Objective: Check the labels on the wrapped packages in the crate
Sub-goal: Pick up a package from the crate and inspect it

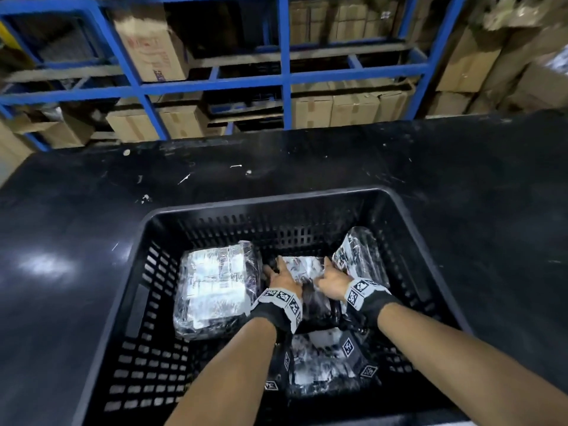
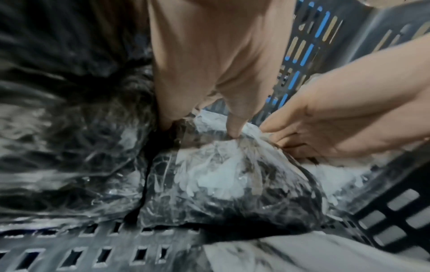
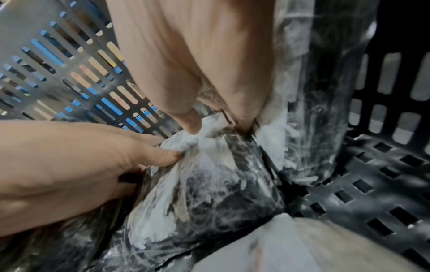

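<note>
A black slotted crate (image 1: 276, 199) holds several packages wrapped in clear film over black with white labels. A large one (image 1: 215, 287) lies at the left, one (image 1: 359, 256) leans on the right wall, and one (image 1: 322, 364) lies under my forearms. Both hands hold the far end of the middle package (image 1: 304, 269). My left hand (image 1: 279, 275) pinches its left corner, thumb on top (image 2: 204, 119). My right hand (image 1: 330, 278) pinches the right corner (image 3: 218, 125). The middle package's (image 2: 221, 180) label is crumpled and blurred, so its print is unreadable.
The crate stands on a black table (image 1: 92, 210) with small white scraps on it. Behind the table, blue shelving (image 1: 285, 78) holds cardboard boxes. More boxes (image 1: 491, 56) are stacked at the far right. The leaning package (image 3: 309, 110) stands close beside my right hand.
</note>
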